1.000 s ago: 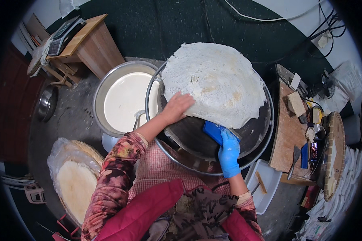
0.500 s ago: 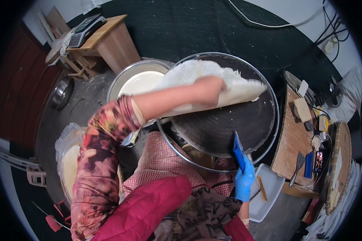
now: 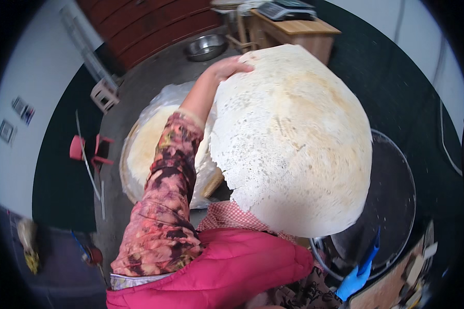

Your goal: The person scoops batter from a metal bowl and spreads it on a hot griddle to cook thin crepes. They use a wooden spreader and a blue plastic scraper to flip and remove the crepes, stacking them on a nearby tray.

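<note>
A large, thin, pale pancake (image 3: 299, 144) with light brown patches hangs in front of me. My bare left hand (image 3: 233, 67) is closed on its upper left edge. The lower left rim of the pancake is ragged. Behind it, to the right, lies the dark round griddle (image 3: 389, 180) inside a metal rim, partly covered by the pancake. In a blue glove, my right hand (image 3: 353, 283) grips a blue scraper (image 3: 370, 255) over the near side of the griddle. Left of the pancake, a round tray lined with clear plastic holds more pale pancakes (image 3: 147, 149), partly hidden by my left arm.
Against the back stands a wooden table (image 3: 294, 28) with a scale (image 3: 286, 10) on it. A steel basin (image 3: 206, 47) sits on the floor beside it. Pink and red stools (image 3: 104, 96) are at the left. A wooden board (image 3: 384, 293) lies at the lower right.
My left hand has lifted the pancake off the griddle and carried it left, its browned face now showing. The view has turned left. My right hand still holds the scraper.
</note>
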`<state>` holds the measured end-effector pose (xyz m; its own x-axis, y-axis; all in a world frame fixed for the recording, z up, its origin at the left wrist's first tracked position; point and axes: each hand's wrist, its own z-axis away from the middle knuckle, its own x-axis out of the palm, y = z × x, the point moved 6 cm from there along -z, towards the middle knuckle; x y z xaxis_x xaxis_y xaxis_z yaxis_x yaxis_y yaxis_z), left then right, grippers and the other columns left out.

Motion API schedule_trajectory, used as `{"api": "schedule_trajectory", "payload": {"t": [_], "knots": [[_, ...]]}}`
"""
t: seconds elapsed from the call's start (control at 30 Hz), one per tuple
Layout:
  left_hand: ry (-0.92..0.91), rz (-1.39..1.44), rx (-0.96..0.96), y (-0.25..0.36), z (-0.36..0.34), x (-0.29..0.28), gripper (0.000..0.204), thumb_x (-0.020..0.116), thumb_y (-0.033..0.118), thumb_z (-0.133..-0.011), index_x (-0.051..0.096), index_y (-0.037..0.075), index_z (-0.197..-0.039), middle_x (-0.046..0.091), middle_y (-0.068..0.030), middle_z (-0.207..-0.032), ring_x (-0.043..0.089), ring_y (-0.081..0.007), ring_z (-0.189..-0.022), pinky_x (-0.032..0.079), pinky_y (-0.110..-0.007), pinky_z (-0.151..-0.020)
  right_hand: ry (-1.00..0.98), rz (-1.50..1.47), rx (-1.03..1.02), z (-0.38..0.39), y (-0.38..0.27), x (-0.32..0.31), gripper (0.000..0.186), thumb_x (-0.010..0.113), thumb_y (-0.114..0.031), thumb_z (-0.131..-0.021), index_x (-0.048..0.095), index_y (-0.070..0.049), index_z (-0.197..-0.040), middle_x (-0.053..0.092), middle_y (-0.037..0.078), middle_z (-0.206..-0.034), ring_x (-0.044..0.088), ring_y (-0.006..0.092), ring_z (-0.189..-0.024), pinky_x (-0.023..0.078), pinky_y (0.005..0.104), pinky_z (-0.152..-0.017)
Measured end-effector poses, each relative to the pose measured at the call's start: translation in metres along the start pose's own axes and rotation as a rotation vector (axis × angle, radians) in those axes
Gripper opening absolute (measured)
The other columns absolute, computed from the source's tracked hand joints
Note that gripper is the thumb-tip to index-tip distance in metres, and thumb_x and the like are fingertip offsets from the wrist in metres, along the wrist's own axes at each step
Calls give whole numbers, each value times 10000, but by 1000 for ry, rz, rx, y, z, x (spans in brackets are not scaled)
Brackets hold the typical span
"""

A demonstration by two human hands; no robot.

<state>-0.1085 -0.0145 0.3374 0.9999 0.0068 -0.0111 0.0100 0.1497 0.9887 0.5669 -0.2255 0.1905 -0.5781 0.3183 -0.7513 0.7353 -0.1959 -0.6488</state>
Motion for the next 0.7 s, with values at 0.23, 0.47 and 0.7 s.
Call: {"api": "schedule_trajectory", "payload": {"t": [0.23,0.47,0.7], "knots": [[627,568,179,-180,175,-58,320,561,44,-821,520,-24,-1130,599,-140,-1068,611,-211,-931,511,-332,-821,47,100,-219,-154,67,21,537,592,-322,-790,494,-51,-1244,534,152,-1219,507,318,-1105,389,374,-930],[1081,792,178,-395,312,-120,327,563,184,-850,539,-24,-1101,623,-132,-1027,611,-231,-935,505,-352,-816,-50,-13,-316,-157,21,98,470,577,-94,-778,487,8,-1228,545,153,-1194,528,276,-1061,384,348,-933],[1325,1007,257,-504,312,-96,278,580,223,-843,567,24,-1036,636,-110,-995,606,-237,-940,505,-351,-817,-145,-147,-335,-146,-28,104,459,551,-7,-767,485,33,-1219,544,147,-1188,523,253,-1058,388,349,-938]]}}
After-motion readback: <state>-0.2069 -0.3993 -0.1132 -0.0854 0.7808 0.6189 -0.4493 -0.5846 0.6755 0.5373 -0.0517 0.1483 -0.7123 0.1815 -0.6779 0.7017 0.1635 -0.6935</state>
